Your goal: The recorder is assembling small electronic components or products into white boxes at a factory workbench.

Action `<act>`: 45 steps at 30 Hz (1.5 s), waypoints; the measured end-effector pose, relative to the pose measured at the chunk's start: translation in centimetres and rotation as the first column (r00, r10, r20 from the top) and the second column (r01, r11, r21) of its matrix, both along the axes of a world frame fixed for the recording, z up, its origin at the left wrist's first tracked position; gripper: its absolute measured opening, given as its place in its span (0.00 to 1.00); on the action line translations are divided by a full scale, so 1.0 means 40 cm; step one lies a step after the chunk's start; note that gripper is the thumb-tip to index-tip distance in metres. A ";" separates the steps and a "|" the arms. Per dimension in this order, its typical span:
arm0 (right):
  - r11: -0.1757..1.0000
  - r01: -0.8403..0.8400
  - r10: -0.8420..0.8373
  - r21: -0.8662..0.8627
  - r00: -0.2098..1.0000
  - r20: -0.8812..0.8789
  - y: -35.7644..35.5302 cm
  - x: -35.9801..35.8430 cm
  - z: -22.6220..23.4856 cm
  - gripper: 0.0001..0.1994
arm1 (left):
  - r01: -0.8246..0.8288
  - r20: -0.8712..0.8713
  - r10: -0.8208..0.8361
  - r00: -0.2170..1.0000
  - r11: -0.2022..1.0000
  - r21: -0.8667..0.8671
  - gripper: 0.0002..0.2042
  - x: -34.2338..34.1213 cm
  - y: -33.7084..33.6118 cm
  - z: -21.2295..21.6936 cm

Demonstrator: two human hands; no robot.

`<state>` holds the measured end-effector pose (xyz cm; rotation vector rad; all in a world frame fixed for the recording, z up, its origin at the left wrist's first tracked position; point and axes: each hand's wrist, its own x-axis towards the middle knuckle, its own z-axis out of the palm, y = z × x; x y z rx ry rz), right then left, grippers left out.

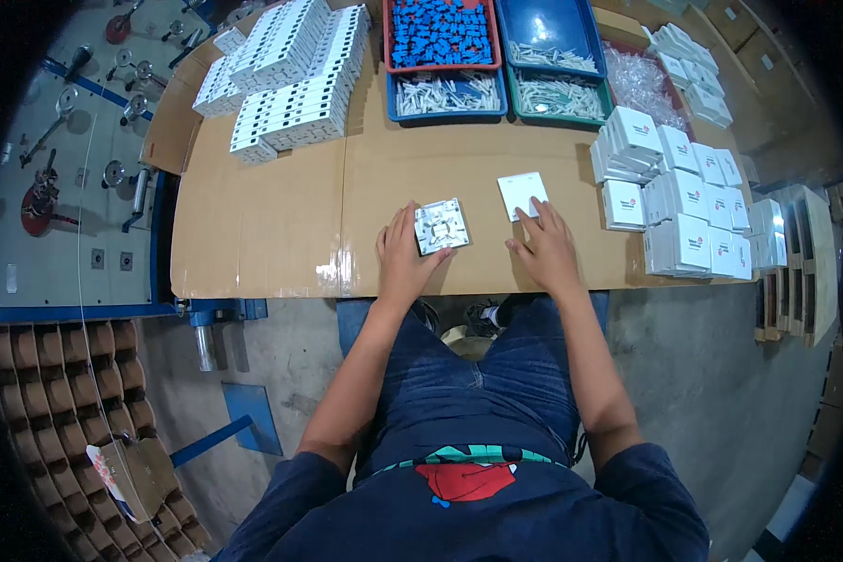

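Note:
My left hand grips a square white plastic part with its detailed inner side up, thumb at the near edge and fingers along the left side. To the right, a flat white square plate lies smooth side up on the cardboard. My right hand rests at its near right corner. Its fingertips touch the plate, and the thumb is spread away from them. A gap of bare cardboard separates the two pieces.
Brown cardboard covers the table. White boxes are stacked at the far left, white packages at the right. Trays hold blue pieces, white sticks and clear plastic pieces. A metal workbench stands at the left.

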<state>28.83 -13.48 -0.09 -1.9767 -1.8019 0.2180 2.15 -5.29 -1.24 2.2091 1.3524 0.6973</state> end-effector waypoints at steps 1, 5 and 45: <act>0.999 0.005 -0.003 0.054 1.000 -0.031 -0.011 -0.010 -0.002 0.24 | 0.015 0.022 -0.015 1.000 1.000 0.010 0.49 0.005 0.008 -0.004; 0.997 0.070 -0.067 0.041 0.995 -0.071 -0.046 -0.034 0.009 0.18 | 0.078 -0.006 -0.078 0.997 0.997 0.001 0.47 0.024 0.031 -0.004; 0.872 0.456 -0.376 -0.176 0.856 0.354 0.393 1.086 0.319 0.11 | -0.133 -0.054 0.139 0.989 0.985 0.106 0.41 0.057 0.021 0.001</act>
